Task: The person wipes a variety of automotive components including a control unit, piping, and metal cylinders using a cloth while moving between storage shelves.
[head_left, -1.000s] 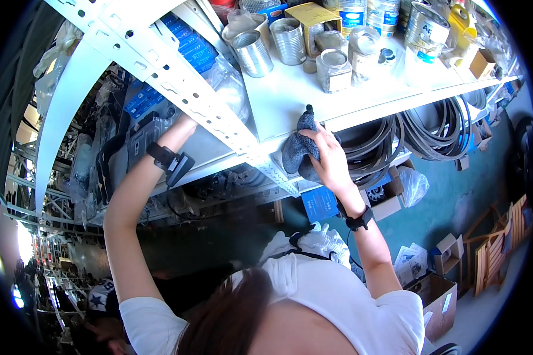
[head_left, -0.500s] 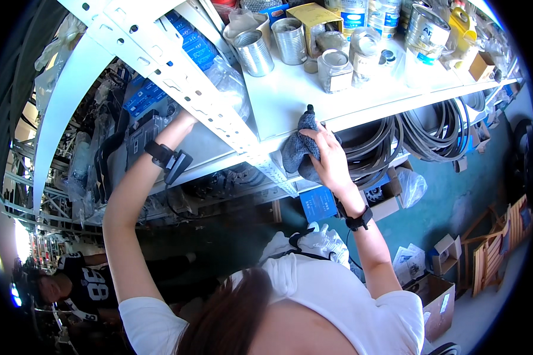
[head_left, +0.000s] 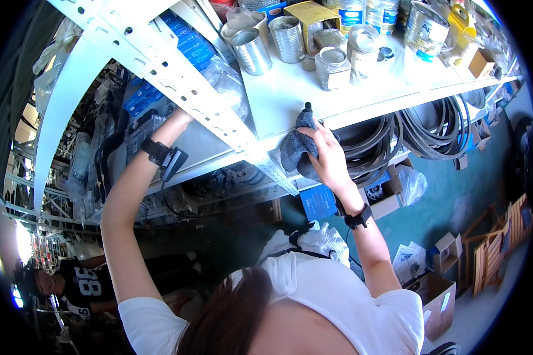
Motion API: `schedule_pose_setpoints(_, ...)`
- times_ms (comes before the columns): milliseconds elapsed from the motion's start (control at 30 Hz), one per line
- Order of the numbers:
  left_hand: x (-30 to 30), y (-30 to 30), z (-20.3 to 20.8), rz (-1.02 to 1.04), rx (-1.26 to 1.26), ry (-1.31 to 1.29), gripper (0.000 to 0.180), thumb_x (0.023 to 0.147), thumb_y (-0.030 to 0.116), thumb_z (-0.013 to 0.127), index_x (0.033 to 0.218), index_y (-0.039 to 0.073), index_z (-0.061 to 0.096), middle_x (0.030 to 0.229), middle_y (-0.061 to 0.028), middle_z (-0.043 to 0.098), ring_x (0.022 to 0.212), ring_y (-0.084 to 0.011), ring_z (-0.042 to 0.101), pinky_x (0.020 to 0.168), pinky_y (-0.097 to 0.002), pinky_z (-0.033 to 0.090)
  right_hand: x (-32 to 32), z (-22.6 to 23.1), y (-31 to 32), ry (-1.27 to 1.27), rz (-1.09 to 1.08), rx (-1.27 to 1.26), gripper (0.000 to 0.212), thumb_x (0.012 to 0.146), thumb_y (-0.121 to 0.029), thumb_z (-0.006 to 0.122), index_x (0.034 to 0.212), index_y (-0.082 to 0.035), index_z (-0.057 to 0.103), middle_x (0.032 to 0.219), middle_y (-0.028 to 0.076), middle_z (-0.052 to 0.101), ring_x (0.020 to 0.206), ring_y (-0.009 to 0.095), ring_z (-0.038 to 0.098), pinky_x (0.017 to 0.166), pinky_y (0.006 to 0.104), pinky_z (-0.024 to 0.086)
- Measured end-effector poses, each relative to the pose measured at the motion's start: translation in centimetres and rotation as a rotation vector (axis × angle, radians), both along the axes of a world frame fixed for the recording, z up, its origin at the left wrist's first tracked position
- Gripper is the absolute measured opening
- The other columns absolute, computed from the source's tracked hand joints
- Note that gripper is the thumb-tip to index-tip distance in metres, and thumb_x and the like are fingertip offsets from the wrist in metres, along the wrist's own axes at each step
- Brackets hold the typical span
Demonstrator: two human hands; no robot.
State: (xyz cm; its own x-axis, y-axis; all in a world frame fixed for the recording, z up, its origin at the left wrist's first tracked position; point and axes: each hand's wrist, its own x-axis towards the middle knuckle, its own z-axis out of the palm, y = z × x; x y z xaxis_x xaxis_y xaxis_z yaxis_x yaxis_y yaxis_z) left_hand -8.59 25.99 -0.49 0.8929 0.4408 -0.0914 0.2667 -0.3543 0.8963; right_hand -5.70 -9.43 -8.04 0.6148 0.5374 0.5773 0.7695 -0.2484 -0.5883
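Observation:
My right hand (head_left: pixel 328 152) is closed around a bunched dark grey cloth (head_left: pixel 292 149) at the front edge of the white shelf (head_left: pixel 278 112). A dark tip sticks up from the top of the cloth. My left arm reaches into the neighbouring bay, left of the white perforated post (head_left: pixel 177 80). That post hides the fingers of my left hand (head_left: pixel 183 116), so what they touch does not show. Closest to it are a clear plastic bag (head_left: pixel 226 89) and blue boxes (head_left: pixel 189 44).
Open metal cans (head_left: pixel 250 52), a glass jar (head_left: pixel 333 68) and a yellow box (head_left: pixel 314 21) stand farther back on the shelf. Black hoses (head_left: pixel 438 130) hang in coils below. Cardboard boxes (head_left: pixel 441 305) and a wooden folding chair (head_left: pixel 497 248) are at right. Another person (head_left: pixel 80 284) is at lower left.
My view has shifted very slightly. My right hand still holds the cloth in nearly the same place, and my left arm has barely moved. The person at lower left has changed posture.

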Motion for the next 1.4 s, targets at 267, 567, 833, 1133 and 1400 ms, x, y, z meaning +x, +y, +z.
schedule_pose_setpoints(267,-2.7,3.6,2.3,0.004,0.196,0.122,0.037,0.088,0.016,0.047,0.120,0.001,0.037,0.106,-0.0101,0.046,0.091,-0.0136,0.049,0.078,-0.0265,0.041,0.2,-0.5,1.9,-0.136,-0.081,0.173,0.029,0.065,0.000,0.051,0.094,-0.005,0.053,0.099,0.017,0.056,0.106,0.032,0.050,0.089,0.0420,0.040)
schedule_pose_setpoints(567,-2.0,8.8,4.6,-0.001,0.376,0.142,0.032,0.088,0.020,0.047,0.113,0.001,0.041,0.098,-0.0098,0.048,0.081,-0.0134,0.048,0.069,-0.0259,0.039,-0.8,-1.2,6.5,-0.070,-0.429,0.467,0.016,0.071,-0.009,0.050,0.086,-0.004,0.052,0.089,0.014,0.057,0.100,0.029,0.052,0.094,0.0419,0.037)
schedule_pose_setpoints(833,-0.7,8.1,2.9,0.053,0.443,0.139,0.030,0.087,0.022,0.047,0.107,0.000,0.044,0.091,-0.0096,0.050,0.072,-0.0131,0.048,0.061,-0.0254,0.038,-2.1,-0.7,9.2,-0.094,-0.570,0.513,0.018,0.074,-0.014,0.048,0.087,-0.002,0.050,0.091,0.016,0.054,0.103,0.032,0.050,0.094,0.0442,0.035)
schedule_pose_setpoints(1133,0.4,7.3,1.7,0.015,0.464,0.174,0.029,0.087,0.026,0.047,0.100,0.000,0.048,0.082,-0.0093,0.052,0.062,-0.0129,0.048,0.052,-0.0248,0.036,-1.8,-0.4,10.0,-0.081,-0.621,0.488,0.018,0.071,-0.012,0.052,0.087,-0.004,0.052,0.090,0.014,0.057,0.106,0.029,0.049,0.097,0.0425,0.031)
schedule_pose_setpoints(1400,0.4,7.1,1.8,-0.006,0.441,0.174,0.030,0.087,0.029,0.047,0.094,-0.001,0.051,0.075,-0.0090,0.053,0.052,-0.0127,0.047,0.044,-0.0243,0.034,-1.5,-0.4,9.7,-0.099,-0.627,0.466,0.018,0.073,-0.012,0.050,0.089,-0.004,0.053,0.092,0.015,0.058,0.105,0.029,0.050,0.096,0.0425,0.032)
